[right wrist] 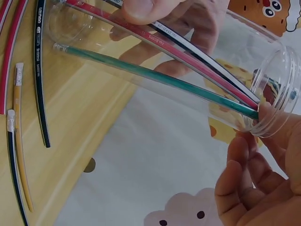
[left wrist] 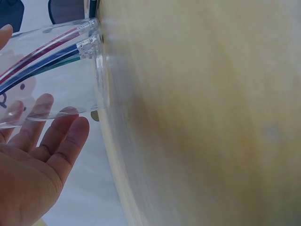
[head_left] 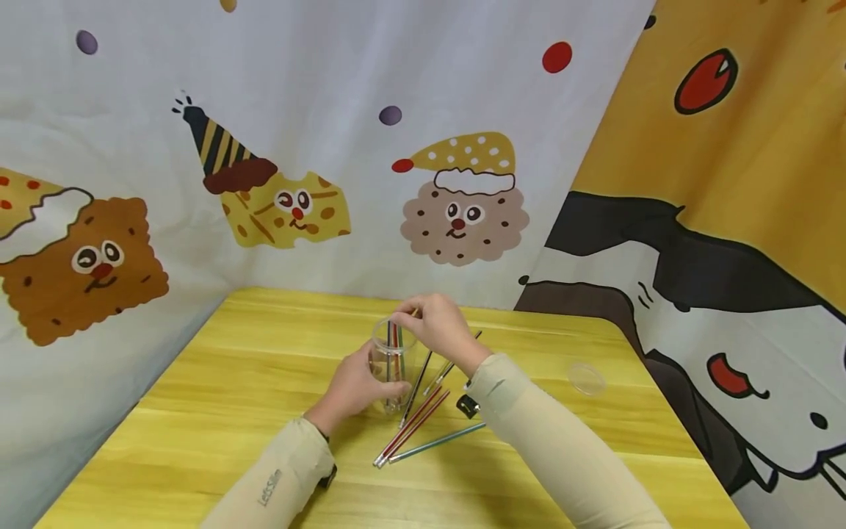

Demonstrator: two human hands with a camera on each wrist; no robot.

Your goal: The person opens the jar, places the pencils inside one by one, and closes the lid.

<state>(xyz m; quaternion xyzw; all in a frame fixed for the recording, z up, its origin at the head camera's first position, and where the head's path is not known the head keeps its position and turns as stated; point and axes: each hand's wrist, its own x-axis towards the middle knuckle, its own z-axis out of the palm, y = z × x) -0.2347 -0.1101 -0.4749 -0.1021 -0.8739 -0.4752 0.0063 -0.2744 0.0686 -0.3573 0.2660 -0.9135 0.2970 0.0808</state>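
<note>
A clear plastic jar [head_left: 410, 371] stands on the table, gripped round its side by my left hand [head_left: 355, 383], thumb across the front. Inside lean a green pencil [right wrist: 160, 81], a red pencil [right wrist: 186, 60] and dark pencils, their eraser ends toward the bottom. My right hand [head_left: 441, 325] is at the jar's mouth, fingers curled, and pinches the green pencil's upper end by the rim; its fingertips are partly hidden. Just right of the jar lie loose red pencils [head_left: 418, 425], a blue-green pencil [head_left: 438, 441], black pencils [right wrist: 40, 75] and a yellow pencil [right wrist: 19, 122].
A small black object [head_left: 468, 406], perhaps a sharpener, sits beside my right sleeve. Farther right a round clear lid [head_left: 587, 379] lies flat on the yellow wood-grain table [head_left: 218, 411]. Behind the table hangs a cartoon-printed curtain [head_left: 317, 95].
</note>
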